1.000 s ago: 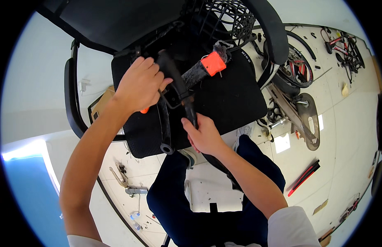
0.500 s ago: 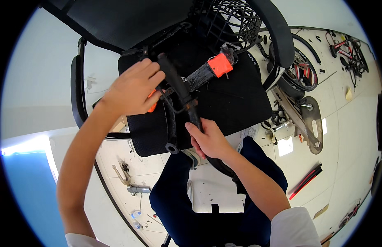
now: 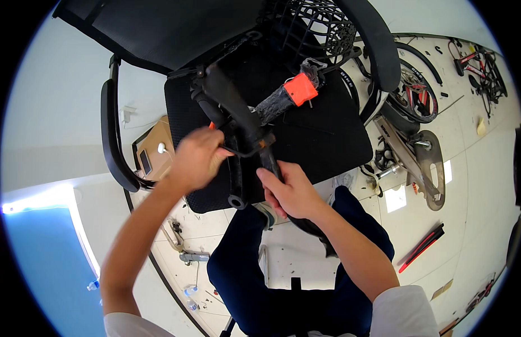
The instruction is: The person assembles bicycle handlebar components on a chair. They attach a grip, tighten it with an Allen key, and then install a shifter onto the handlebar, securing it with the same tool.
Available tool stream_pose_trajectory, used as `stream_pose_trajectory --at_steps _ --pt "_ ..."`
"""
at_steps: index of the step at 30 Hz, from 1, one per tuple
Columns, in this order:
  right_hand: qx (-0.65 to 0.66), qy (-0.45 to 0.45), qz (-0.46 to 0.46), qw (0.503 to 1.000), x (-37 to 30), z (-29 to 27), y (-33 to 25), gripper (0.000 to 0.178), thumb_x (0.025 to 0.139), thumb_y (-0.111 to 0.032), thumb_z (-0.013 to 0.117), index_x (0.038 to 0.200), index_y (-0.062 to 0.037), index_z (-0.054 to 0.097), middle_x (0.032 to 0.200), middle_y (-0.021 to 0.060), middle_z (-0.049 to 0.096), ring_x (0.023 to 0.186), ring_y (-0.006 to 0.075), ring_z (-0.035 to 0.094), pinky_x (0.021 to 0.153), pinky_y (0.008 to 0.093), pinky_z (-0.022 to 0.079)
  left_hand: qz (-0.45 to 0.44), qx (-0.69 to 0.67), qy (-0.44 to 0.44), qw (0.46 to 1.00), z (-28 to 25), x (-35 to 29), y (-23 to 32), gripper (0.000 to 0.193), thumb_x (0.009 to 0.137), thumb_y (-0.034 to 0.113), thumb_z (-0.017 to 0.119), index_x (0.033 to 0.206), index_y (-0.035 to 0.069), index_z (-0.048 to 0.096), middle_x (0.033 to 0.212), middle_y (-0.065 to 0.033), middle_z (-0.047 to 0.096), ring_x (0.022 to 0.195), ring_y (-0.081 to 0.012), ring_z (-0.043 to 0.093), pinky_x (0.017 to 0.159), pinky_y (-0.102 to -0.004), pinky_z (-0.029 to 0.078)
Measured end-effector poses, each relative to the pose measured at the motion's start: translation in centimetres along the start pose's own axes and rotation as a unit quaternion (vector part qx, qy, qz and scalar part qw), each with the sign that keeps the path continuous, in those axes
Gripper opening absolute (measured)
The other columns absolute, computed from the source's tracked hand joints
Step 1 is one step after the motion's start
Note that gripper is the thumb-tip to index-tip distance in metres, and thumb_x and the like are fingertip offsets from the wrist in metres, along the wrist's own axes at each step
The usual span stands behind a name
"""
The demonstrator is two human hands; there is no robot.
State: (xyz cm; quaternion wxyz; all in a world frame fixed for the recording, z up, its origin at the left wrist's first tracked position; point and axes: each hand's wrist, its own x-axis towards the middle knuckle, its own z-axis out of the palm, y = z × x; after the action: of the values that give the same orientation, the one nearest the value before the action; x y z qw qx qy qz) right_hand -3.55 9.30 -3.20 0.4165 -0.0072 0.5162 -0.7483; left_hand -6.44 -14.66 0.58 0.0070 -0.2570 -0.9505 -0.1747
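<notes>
Black bar, one, across the seat's front edge: my right grip clamped round it; my left grip at its lever, blurred, closure I cannot tell; lever and collar, seemingly both attached

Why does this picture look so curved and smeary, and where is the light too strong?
Head view: the wide lens curves edges near the rim; the left hand and the black bar's upper end are smeared, probably by motion, while the right hand looks clearer. Head view, too: glare whitens the strip above the blue panel, and bright patches shine on the floor.
</notes>
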Motion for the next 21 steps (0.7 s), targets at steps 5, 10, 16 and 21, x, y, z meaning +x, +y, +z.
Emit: stream_pose_trajectory --at_steps 5,10,16,21 --pt "-0.018 0.074 -0.056 0.996 1.2 -0.3 -0.3 0.032 0.098 -0.026 0.056 0.078 -0.0001 0.052 0.052 0.0056 0.053 0.040 0.0134 0.052 0.040 0.0296 0.041 -0.313 -0.415 -0.031 0.854 4.7 -1.6 7.9 0.060 0.105 0.051 0.031 0.071 0.004 0.045 0.060 -0.0032 0.040 0.054 -0.0175 0.039 0.053 -0.0317 0.037" --pt "-0.088 0.147 -0.137 0.976 1.4 -0.3 0.8 0.032 0.094 -0.024 0.060 0.080 0.0033 0.053 0.057 0.0133 0.057 0.050 0.0242 0.059 0.050 0.0371 0.045 -0.451 -0.589 -0.094 0.665 2.1 0.2 12.1 0.059 0.103 0.059 0.022 0.066 0.014 0.030 0.058 0.0032 0.029 0.050 -0.0100 0.023 0.049 -0.0244 0.023" --pt "-0.223 0.204 -0.153 0.941 2.5 -0.6 2.0 0.033 0.093 -0.027 0.061 0.084 0.0034 0.053 0.062 0.0216 0.060 0.059 0.0421 0.061 0.054 0.0443 0.047 -0.560 -0.730 -0.120 0.373 -3.2 2.6 14.2 0.056 0.104 0.056 0.028 0.065 0.016 0.027 0.055 0.0030 0.023 0.046 -0.0108 0.020 0.046 -0.0259 0.019" --pt "-0.235 0.189 -0.132 0.944 2.7 -0.4 2.3 0.033 0.094 -0.029 0.060 0.086 0.0027 0.054 0.063 0.0213 0.060 0.060 0.0424 0.061 0.055 0.0463 0.047 -0.547 -0.672 -0.161 0.473 -6.3 2.6 12.8 0.025 0.100 0.025 0.048 0.084 0.006 0.048 0.066 -0.0026 0.044 0.049 -0.0079 0.032 0.044 -0.0234 0.024"
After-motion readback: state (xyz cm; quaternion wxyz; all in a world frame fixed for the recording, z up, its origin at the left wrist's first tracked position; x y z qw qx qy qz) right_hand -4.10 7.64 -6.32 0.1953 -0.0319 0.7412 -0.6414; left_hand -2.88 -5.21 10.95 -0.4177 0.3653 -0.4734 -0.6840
